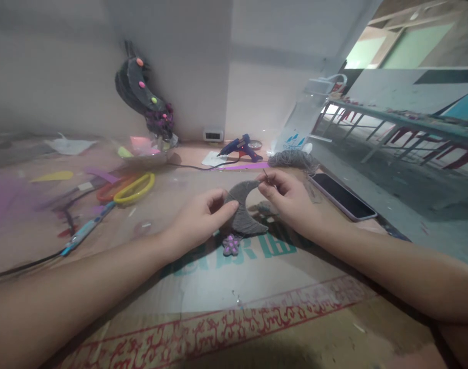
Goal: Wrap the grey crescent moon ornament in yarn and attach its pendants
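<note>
A grey crescent wrapped in yarn point(243, 210) stands on a cardboard sheet point(234, 302) in the middle of the view. My left hand point(201, 218) pinches its left inner edge between thumb and fingers. My right hand point(285, 197) is closed at the crescent's upper tip, pinching a thin grey strand of yarn there. A small purple flower piece point(231, 244) lies on the cardboard just below the crescent.
A bundle of grey yarn point(293, 160) and a phone point(343, 196) lie to the right. A blue glue gun point(239, 147) sits behind. Scissors with yellow and orange handles point(132, 187) are at the left, and a dark decorated crescent point(144, 97) leans at the wall.
</note>
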Demonstrator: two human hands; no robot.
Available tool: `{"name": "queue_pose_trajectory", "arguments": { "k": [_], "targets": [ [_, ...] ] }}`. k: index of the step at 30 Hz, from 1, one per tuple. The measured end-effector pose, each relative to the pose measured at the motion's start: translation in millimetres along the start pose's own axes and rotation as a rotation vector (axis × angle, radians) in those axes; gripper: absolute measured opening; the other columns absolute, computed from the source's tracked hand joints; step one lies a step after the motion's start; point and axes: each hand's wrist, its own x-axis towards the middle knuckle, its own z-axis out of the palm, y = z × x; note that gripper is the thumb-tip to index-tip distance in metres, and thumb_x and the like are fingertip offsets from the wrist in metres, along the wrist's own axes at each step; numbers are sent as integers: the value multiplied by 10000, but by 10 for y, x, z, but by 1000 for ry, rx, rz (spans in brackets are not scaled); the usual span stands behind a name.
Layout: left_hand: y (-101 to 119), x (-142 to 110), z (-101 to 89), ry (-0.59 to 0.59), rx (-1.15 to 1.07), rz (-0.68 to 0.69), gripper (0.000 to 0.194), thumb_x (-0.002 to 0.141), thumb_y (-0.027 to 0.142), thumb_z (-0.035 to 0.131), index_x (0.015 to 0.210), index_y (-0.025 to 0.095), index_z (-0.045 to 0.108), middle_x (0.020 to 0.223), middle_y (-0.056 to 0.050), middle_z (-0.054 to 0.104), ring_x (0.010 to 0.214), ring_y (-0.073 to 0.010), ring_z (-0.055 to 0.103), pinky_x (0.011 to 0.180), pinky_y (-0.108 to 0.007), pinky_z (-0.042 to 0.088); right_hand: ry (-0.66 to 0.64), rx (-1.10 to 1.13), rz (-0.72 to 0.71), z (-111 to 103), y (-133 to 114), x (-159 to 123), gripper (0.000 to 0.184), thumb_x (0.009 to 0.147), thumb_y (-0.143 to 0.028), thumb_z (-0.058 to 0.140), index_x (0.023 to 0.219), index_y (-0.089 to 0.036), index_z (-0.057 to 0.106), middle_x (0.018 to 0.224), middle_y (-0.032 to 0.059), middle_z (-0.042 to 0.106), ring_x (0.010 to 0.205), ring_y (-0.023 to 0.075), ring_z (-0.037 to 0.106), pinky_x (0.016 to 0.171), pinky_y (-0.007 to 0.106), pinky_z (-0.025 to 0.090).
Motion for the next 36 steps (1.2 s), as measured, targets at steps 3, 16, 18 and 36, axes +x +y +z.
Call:
{"name": "queue_pose_trajectory", "arguments": {
  "k": [3,16,18,36],
  "targets": [
    [-21,-19,4,-73,3,-1,300,926,425,509,772,170,541,675,28,501,630,-120,487,563,-232,364,-11,55,65,0,-74,-8,356,880,-521,590,774,-181,612,683,-7,576,627,122,505,588,253,413],
    [13,-18,-2,-21,19,13,312,947,407,484,753,171,546,654,32,470,598,-106,454,534,-223,335,-132,-109,-162,-18,-49,-54,311,938,-464,513,1033,-175,577,844,33,612,719,149,551,637,272,430],
    [15,-14,-8,12,27,18,307,950,396,480,753,172,547,654,32,482,598,-108,466,544,-227,347,-144,-209,-294,-31,8,-51,304,967,-434,462,1056,-168,576,849,46,609,737,164,554,654,288,429],
    [40,-49,-10,47,245,81,292,942,367,468,756,170,577,662,25,534,623,-122,494,571,-251,341,-147,-501,-430,-11,37,-50,223,986,-275,452,1020,-150,633,878,82,709,780,195,638,659,292,443]
  ]
}}
